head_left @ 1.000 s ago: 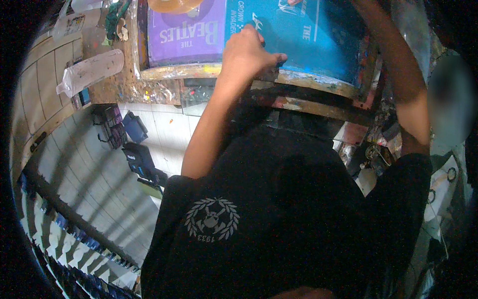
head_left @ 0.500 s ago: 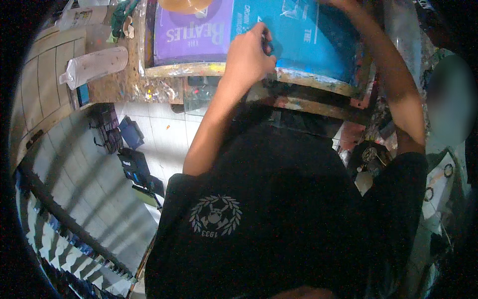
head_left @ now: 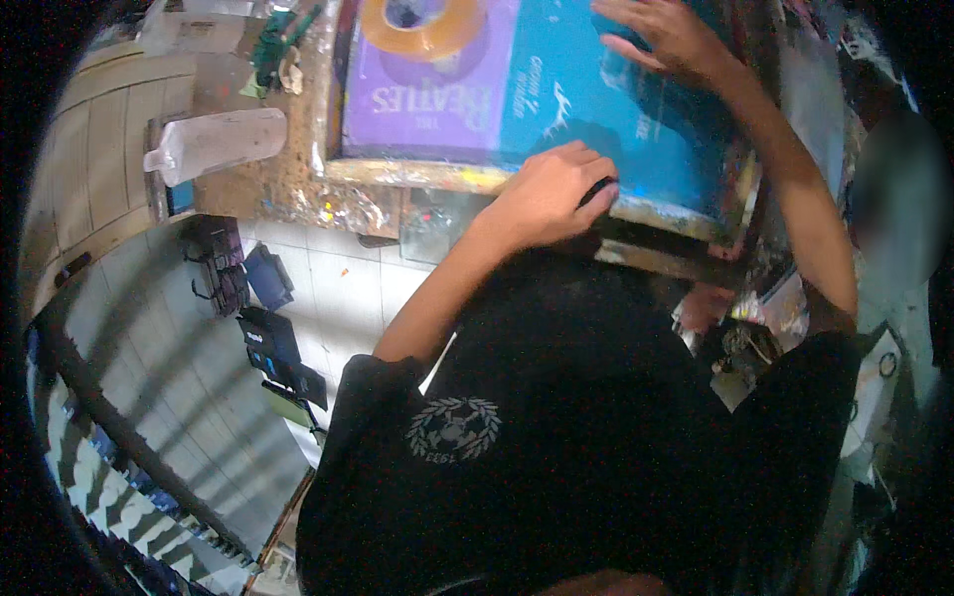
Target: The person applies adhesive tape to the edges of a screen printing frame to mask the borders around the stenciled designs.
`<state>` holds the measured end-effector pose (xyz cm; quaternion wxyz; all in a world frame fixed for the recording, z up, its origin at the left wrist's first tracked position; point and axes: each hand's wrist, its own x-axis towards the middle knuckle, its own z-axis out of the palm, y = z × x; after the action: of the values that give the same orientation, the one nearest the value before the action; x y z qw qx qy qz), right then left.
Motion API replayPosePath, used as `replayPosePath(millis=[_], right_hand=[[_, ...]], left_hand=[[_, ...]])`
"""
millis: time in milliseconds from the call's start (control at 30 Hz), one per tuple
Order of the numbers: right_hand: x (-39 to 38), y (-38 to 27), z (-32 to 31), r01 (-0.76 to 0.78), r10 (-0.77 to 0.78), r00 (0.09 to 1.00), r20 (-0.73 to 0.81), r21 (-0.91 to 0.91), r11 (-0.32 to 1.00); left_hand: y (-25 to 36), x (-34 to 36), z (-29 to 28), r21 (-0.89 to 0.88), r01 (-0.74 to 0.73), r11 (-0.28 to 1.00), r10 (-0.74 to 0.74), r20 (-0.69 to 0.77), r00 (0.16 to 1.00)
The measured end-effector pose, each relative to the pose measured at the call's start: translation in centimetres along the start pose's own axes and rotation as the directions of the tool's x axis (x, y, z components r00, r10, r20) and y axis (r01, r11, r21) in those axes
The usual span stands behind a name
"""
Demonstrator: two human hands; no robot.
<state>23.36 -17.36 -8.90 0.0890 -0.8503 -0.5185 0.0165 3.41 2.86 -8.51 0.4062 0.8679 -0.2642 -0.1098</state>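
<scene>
Paint-flecked wood forms the bench (head_left: 238,191); along its near edge we see the flat, wood-framed panel (head_left: 651,159), purple and blue. Left hand (head_left: 558,195): fingers curled at the rim, any pinch indiscernible. Right hand (head_left: 674,42): fingers spread over blue. Tilting, we judge, could slide the smooth, ring-shaped tape roll (head_left: 422,44).

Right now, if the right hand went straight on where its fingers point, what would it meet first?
The right hand seems free to go on to the picture's top edge, with only the blue panel beneath; whether it touches that panel is unclear.
</scene>
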Motion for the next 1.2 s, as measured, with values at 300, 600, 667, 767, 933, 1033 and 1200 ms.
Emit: replayPosePath(millis=[300,600,667,767,933,1033,1200], right_hand=[[13.3,-0.1,0.8,0.063,-0.048,0.988,-0.145,0.103,0.993],[6.1,-6.1,-4.3,-0.213,0.167,0.969,0.181,0.955,0.205],[4.1,-6.4,-5.8,-0.253,0.13,0.964,0.233,0.953,0.169],[0.1,-4.6,-6.4,-0.273,0.171,0.954,0.248,0.951,0.143],[-6.5,-5.2,-8.5,-0.332,0.545,0.833,0.092,0.872,0.36],[-15.9,-8.6,-9.6,-0.28,0.773,0.631,-0.074,0.907,0.316],[-22.8,-19.1,-13.6,-0.097,0.918,-0.381,-0.113,0.992,0.082]], left_hand=[[-9.6,1.6,-13.5,0.737,0.261,0.623,0.23,-0.492,0.84],[3.8,-2.3,-18.6,0.214,0.266,0.94,-0.268,-0.02,0.963],[6.3,-3.2,-18.2,-0.271,0.646,0.714,-0.639,0.125,0.759],[6.3,-4.1,-19.7,-0.266,0.795,0.546,-0.709,0.358,0.607],[8.4,-6.2,-19.6,0.331,0.566,0.755,-0.593,-0.026,0.805],[11.5,-5.7,-21.1,0.565,0.249,0.787,-0.159,-0.205,0.966],[15.7,-8.7,-22.8,0.795,-0.2,0.572,0.518,-0.161,0.84]])
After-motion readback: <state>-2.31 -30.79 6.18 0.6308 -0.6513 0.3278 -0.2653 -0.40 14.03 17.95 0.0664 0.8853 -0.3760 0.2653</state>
